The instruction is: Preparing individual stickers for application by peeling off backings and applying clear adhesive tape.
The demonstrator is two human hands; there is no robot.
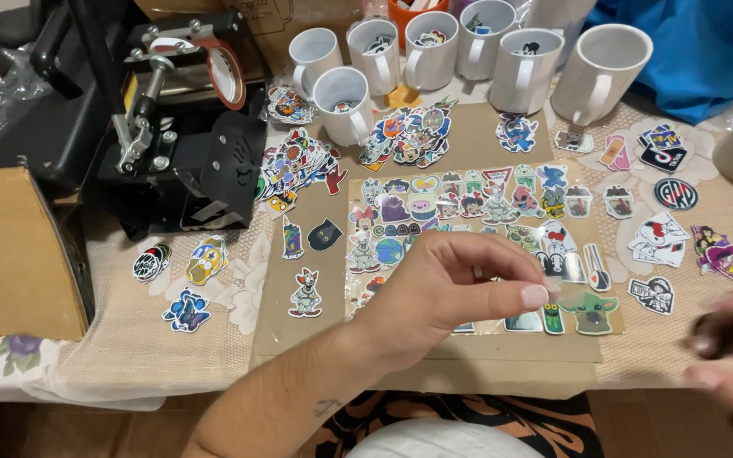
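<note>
My left hand (451, 293) hovers over a clear sheet covered with several cartoon stickers (468, 212), which lies on brown cardboard (468, 352). Its thumb and fingertips are pinched together, and I see nothing between them. My right hand (731, 352) is at the right edge of the view, low over the table and blurred by motion. Something dark seems to be at its fingers, but the blur hides what it is. Loose stickers lie around both hands, such as a green creature sticker (591, 312) just right of my left thumb.
A black mug heat press (180, 127) stands at the left beside a brown box (10, 254). Several white mugs (600, 72) line the back. Sticker piles (409, 136) and single stickers (205, 259) are scattered over the lace tablecloth (129, 339). Blue cloth (697, 51) sits back right.
</note>
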